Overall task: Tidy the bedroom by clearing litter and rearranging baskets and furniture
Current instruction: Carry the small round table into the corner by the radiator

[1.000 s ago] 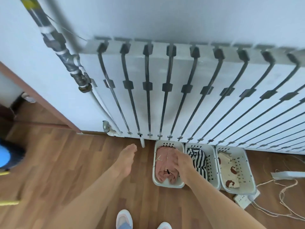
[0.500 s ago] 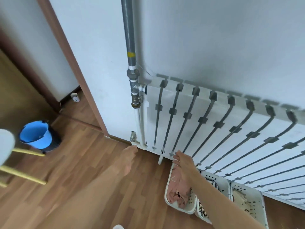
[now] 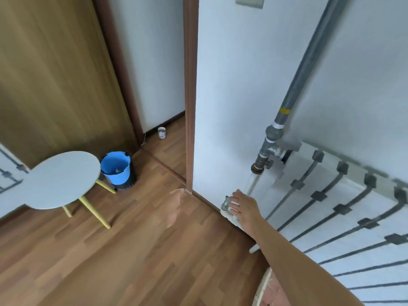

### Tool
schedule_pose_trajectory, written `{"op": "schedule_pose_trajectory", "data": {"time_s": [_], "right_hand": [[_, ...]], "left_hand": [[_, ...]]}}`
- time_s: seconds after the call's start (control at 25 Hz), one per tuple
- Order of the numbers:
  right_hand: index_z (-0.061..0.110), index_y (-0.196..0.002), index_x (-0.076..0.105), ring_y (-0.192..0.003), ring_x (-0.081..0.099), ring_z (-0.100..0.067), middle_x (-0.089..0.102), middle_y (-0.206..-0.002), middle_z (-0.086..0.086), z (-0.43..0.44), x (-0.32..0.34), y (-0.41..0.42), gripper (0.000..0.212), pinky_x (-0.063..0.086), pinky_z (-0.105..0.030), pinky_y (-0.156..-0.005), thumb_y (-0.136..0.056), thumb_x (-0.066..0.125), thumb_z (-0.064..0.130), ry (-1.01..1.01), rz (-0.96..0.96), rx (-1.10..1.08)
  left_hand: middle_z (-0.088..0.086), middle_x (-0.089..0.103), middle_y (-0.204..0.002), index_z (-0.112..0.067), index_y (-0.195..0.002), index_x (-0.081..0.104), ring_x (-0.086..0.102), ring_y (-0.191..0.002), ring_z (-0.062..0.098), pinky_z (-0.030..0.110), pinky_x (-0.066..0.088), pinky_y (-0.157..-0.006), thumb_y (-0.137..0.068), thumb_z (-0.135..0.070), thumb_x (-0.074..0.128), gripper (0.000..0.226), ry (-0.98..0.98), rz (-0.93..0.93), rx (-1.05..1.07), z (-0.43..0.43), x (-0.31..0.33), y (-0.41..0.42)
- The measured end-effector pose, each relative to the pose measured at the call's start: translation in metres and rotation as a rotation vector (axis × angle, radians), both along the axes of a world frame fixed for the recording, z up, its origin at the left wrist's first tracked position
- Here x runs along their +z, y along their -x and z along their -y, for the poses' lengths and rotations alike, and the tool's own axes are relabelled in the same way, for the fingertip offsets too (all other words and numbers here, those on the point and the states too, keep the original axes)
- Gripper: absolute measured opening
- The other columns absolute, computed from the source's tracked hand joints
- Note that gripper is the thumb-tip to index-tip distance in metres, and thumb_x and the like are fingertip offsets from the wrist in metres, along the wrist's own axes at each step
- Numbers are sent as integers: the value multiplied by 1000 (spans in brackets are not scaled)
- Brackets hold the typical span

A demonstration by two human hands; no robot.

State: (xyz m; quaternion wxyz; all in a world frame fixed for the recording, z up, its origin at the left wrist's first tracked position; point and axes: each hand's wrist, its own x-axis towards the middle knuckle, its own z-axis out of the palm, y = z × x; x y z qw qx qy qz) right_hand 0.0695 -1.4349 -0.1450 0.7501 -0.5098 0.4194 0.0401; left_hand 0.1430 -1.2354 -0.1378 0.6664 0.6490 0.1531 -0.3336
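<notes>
My right hand (image 3: 242, 209) reaches out with straight, spread fingers, held in front of the radiator's lower valve (image 3: 225, 203) by the skirting. Further left, my left hand (image 3: 176, 205) hangs over the wooden floor; it is motion-blurred, its fingers look extended, and it holds nothing. At the bottom edge, under my right forearm, only the white rim of one basket (image 3: 263, 286) with pink cloth shows. A round white side table (image 3: 61, 180) on yellow legs stands at the left. Beside it is a blue bucket (image 3: 115, 167).
A white radiator (image 3: 344, 208) with dark bars runs along the right wall, fed by a grey pipe (image 3: 293, 89). A brown door frame (image 3: 190, 96) and a wooden door (image 3: 55, 74) lie ahead. A small white can (image 3: 161, 132) stands on the floor past the frame.
The view has swung left and up, away from the three baskets. My right hand left the pink-cloth basket and now hovers by the valve. Table, bucket and door came into view.
</notes>
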Motion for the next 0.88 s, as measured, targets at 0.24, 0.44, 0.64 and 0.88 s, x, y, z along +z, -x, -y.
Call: {"op": "schedule_pose_trajectory", "data": {"time_s": [0.24,0.44,0.64,0.88], "right_hand": [[-3,-116,61,-115,59,-37,60,-125,-22,-74,2,-83,40,51,-39,-96,-95,51,30,79,-31,160],[3,-127,55,-111,59,-26,60,-125,-10,-116,5,-156,42,46,-36,-102,-98,48,32,73,15,334],[4,-137,48,-124,54,-28,56,-134,-12,-151,8,-243,47,43,-40,-108,-99,47,31,39,35,478],[5,-139,45,-126,51,-29,51,-140,-13,-190,14,-347,48,40,-41,-110,-100,43,33,55,68,685]], "left_hand": [[7,41,-147,-9,-141,40,32,-140,24,40,21,-118,-101,-24,40,43,13,-50,211,-81,-6,-60],[6,42,-147,-10,-142,39,36,-138,23,39,23,-117,-100,-24,42,45,7,-89,394,-126,-5,-103],[3,46,-144,-13,-140,42,37,-136,22,36,26,-112,-97,-25,48,45,53,-110,602,-161,-7,-159],[3,56,-123,-19,-112,53,53,-111,18,31,41,-98,-92,-25,56,22,32,-103,811,-199,-6,-218]]}}
